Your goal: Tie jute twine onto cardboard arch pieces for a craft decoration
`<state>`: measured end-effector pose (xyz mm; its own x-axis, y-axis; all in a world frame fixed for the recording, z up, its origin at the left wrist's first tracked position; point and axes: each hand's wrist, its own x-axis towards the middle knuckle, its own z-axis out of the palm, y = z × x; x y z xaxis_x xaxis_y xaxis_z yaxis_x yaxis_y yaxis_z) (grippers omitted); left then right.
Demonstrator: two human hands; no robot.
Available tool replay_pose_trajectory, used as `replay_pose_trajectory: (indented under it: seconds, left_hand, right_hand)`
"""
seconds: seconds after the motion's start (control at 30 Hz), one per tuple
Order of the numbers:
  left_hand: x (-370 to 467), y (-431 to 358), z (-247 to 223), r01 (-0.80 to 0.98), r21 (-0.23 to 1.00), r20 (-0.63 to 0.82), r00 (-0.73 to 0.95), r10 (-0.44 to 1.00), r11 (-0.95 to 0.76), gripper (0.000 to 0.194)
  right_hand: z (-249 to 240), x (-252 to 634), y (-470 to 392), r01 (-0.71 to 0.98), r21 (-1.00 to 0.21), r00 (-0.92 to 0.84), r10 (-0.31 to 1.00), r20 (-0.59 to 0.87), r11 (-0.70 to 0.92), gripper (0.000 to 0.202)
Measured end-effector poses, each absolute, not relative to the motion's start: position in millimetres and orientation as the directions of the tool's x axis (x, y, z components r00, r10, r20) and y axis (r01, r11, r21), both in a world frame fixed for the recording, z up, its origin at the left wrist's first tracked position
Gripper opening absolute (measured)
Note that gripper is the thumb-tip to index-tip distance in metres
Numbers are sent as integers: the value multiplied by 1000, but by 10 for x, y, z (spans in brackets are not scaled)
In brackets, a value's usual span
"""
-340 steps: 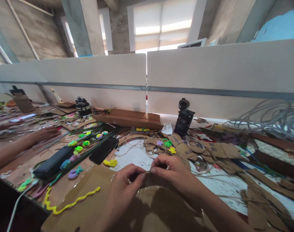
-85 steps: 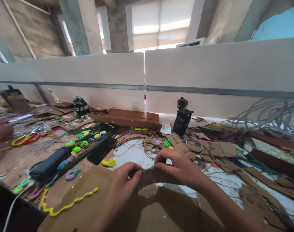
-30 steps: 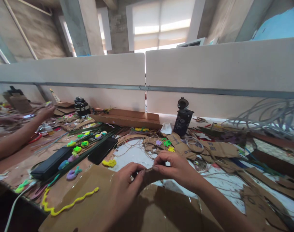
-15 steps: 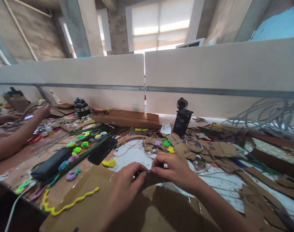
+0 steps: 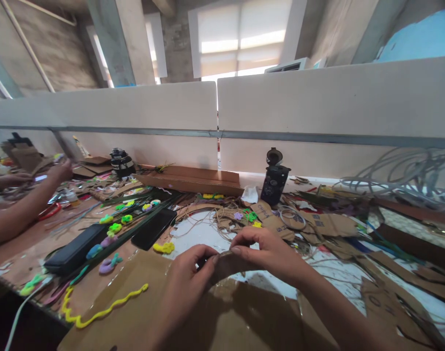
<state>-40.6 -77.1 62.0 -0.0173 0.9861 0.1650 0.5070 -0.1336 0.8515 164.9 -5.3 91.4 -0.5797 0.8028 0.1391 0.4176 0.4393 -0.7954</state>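
Note:
Between my hands is a strip of brown cardboard (image 5: 228, 264), slightly bent, above a larger cardboard sheet (image 5: 259, 312). My left hand (image 5: 195, 273) pinches the strip's left end between thumb and fingers. My right hand (image 5: 259, 248) grips its upper edge a little to the right. A yellow fuzzy stem (image 5: 111, 308) lies wavy on the cardboard left of my hands. Just beyond them are a yellow fuzzy piece (image 5: 164, 247), a purple flower (image 5: 238, 216) and a yellow flower (image 5: 256, 224). My palms hide part of the strip.
A black phone (image 5: 154, 229) and a dark case (image 5: 76, 248) lie to the left. A black flask (image 5: 274, 183) with its lid up stands behind, near a long cardboard tray (image 5: 193, 182). Cardboard scraps (image 5: 328, 222) cover the right. Another person's arm (image 5: 28, 200) reaches in at left.
My right hand has shifted slightly away from my left, and more of the cardboard strip shows between them. The other person's hand at left has moved a little. The view has shifted slightly.

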Motion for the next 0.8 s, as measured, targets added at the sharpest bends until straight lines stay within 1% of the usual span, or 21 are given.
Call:
replay_pose_trajectory:
  seconds: [0.17, 0.4, 0.6, 0.8]
  left_hand:
    - [-394, -787, 639, 521, 841, 170, -1, 985, -145, 24]
    - [-376, -784, 610, 554, 814, 175, 51, 983, -174, 20]
    - [-403, -767, 584, 543, 825, 177, 9, 984, -153, 23]
    - [-393, -768, 611, 526, 839, 167, -5, 986, -139, 23]
  right_hand:
    - [850, 1615, -72, 424, -804, -562, 817, 126, 416, 9]
    - [848, 1562, -110, 449, -763, -584, 799, 143, 465, 10]
    - [879, 1600, -64, 435, -789, -581, 805, 122, 433, 22]
    - [834, 1628, -48, 465, -775, -559, 820, 118, 428, 10]
